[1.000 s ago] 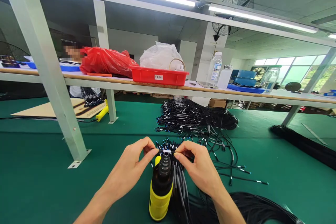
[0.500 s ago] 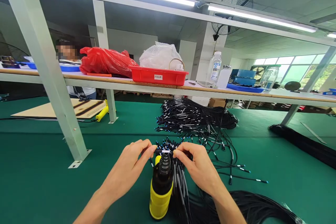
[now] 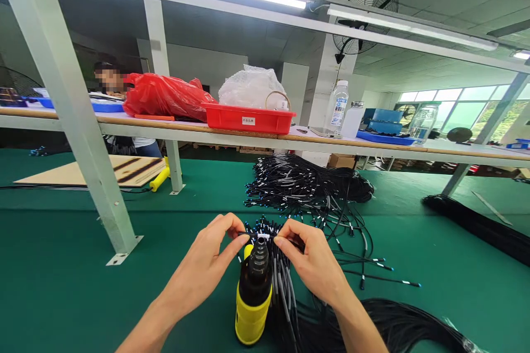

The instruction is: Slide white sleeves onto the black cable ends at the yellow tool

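Note:
A thin black cable with a white sleeve (image 3: 263,236) is stretched level between my hands. My left hand (image 3: 211,262) pinches its left end, and my right hand (image 3: 312,259) pinches it on the right. Just below the sleeve is the ribbed dark nozzle of an upright yellow and black heat gun (image 3: 253,300); whether they touch cannot be made out. Behind and beside the gun lie many grey and black cables (image 3: 284,281) with blue-tipped ends.
Further back on the green table (image 3: 199,193) lies a big black cable pile (image 3: 306,179). More cables curve at front right (image 3: 397,317). Metal posts (image 3: 89,138) carry a shelf with a red tray (image 3: 248,118) and bottles. A wooden board (image 3: 99,170) lies left; a person (image 3: 111,80) is behind.
The cable and its white sleeve have shifted very slightly up and right. My left fingers have changed their pinch a little. The person behind has moved slightly right.

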`<state>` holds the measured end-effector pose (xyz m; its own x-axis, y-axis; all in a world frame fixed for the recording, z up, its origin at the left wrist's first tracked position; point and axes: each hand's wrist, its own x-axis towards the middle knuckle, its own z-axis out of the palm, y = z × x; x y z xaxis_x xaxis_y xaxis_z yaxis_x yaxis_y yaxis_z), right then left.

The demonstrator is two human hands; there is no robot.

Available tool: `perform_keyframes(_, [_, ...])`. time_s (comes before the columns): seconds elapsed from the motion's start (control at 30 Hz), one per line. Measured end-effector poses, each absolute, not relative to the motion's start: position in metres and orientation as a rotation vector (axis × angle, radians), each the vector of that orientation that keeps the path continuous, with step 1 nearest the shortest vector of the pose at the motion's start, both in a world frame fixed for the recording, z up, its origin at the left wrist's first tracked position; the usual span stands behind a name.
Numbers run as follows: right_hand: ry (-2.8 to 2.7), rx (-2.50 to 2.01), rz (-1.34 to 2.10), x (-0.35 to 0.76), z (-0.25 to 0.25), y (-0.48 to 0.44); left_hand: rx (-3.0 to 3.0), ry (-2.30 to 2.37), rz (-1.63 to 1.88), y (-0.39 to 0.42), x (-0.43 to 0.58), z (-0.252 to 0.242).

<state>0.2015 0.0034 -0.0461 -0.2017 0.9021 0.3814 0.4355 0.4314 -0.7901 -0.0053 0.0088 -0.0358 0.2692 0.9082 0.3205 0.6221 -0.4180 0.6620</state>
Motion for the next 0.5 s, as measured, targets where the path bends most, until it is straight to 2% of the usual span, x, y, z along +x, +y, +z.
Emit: perform_keyframes(0.5, [-1.848,-1.174,0.595,0.199,-0.0478,0.0054,2.213,1.452,0.955,0.01,-0.0054,-0.035])
